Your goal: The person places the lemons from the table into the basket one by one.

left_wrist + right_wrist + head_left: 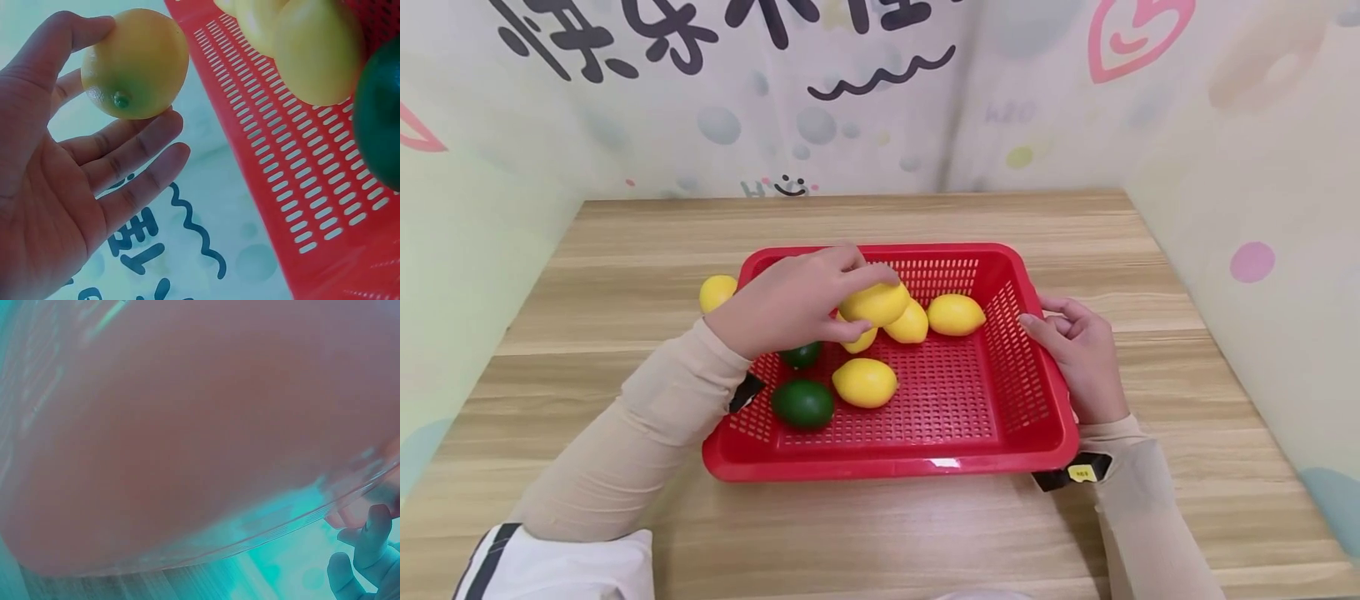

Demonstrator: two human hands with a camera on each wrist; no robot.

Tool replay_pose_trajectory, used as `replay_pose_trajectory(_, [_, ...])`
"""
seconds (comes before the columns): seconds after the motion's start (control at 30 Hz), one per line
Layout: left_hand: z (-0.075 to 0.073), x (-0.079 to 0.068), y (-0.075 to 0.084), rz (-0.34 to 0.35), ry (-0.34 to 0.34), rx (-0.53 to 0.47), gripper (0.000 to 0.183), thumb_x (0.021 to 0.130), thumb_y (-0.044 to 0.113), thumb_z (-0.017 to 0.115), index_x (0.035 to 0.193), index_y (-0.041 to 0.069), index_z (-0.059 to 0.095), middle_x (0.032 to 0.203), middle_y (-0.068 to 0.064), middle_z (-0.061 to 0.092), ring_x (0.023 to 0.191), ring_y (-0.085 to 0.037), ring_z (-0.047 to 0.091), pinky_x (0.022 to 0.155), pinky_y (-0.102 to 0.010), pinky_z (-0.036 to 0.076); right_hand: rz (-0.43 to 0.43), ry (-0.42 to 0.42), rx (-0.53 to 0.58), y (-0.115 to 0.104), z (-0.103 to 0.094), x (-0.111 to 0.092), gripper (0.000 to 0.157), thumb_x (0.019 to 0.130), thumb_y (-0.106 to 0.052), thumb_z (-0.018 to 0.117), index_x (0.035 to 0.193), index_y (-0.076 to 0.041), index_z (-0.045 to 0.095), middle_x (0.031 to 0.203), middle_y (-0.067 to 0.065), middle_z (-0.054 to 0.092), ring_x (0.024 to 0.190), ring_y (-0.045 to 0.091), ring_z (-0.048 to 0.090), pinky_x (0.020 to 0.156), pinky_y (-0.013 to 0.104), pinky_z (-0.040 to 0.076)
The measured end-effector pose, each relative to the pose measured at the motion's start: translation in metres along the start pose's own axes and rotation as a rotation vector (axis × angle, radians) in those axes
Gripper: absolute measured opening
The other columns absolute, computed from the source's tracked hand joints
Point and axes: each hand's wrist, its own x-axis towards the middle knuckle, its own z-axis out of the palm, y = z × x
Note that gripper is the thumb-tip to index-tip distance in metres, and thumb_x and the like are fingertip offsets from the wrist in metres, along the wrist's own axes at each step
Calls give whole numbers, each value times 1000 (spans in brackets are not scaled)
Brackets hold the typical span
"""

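My left hand (790, 300) reaches over a red plastic basket (880, 468) and holds a yellow lemon (878, 305) between thumb and fingers. In the left wrist view this lemon (134, 65) shows a greenish tip, with the hand's lower fingers stretched out beneath it. Below, in the basket, lie several other lemons (955, 315) and two dark green, lemon-sized fruits (802, 404). At the basket's right side my right hand (1086, 362) grips the rim, thumb on top and fingers outside. The basket's wall (187, 437) fills most of the right wrist view, blurred.
Another yellow fruit (717, 293) shows beyond the basket's left side, partly hidden by the left wrist. The basket sits on a wood-grain table (865, 542). Behind it stands a pale wall (880, 158) with black writing and coloured dots; more walls flank both sides.
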Motion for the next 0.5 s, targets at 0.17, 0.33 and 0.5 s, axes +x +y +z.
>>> replay_pose_trajectory(0.17, [2,2,-2,0,-8,-2,52,88,28,79,136,22,62,111,-4,62,88,-16,58,70,-27,54,-6,-2,-8,0,0,0,57,93,-28,77,139,-1,56,94,7,76,80,22,78,68,40,61])
replay_pose_trajectory(0.33, [6,6,-4,-3,-39,-3,56,87,29,80,139,23,61,111,-3,62,87,-15,58,69,-26,53,-11,0,-7,1,0,1,56,94,-27,77,138,-1,56,93,6,76,79,22,78,67,40,61])
replay_pose_trajectory(0.5, [12,11,-5,-6,-87,-4,60,86,29,81,141,23,60,107,-2,61,80,-15,57,66,-27,53,-18,3,-7,2,-1,1,56,94,-26,77,139,0,57,91,7,76,78,22,78,67,40,61])
